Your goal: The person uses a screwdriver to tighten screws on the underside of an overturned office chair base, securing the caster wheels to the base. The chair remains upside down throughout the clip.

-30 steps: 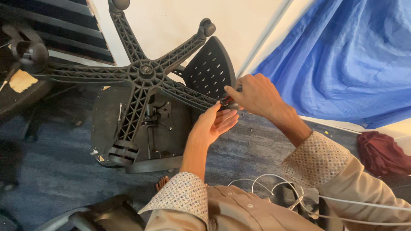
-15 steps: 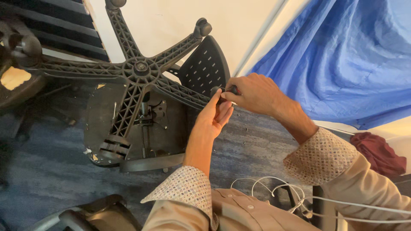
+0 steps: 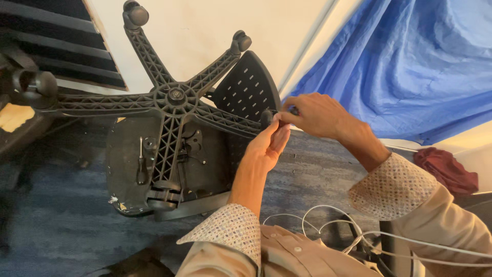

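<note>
A black office chair lies upside down on the floor, its five-armed star base [image 3: 175,96] facing me. Both my hands meet at the tip of the base arm that points right. My left hand [image 3: 265,149] reaches up from below with its fingers pinched on the small black caster [image 3: 267,117] at that tip. From the right, my right hand [image 3: 312,114] grips the same caster. Casters sit on the arms at the top [image 3: 136,12], the upper right [image 3: 242,40], the left [image 3: 35,84] and the bottom [image 3: 163,196].
A black screwdriver [image 3: 141,165] rests on the chair's seat underside [image 3: 120,164]. The perforated backrest [image 3: 247,87] leans by a cream wall. A blue cloth [image 3: 410,61] hangs at right, with a dark red cloth [image 3: 445,169] below it. White cables [image 3: 328,225] trail near my lap.
The view has shifted slightly, so the chair sits lower and to the right. Both hands stay on the caster at the arm tip, my left fingers closing tighter on it.
</note>
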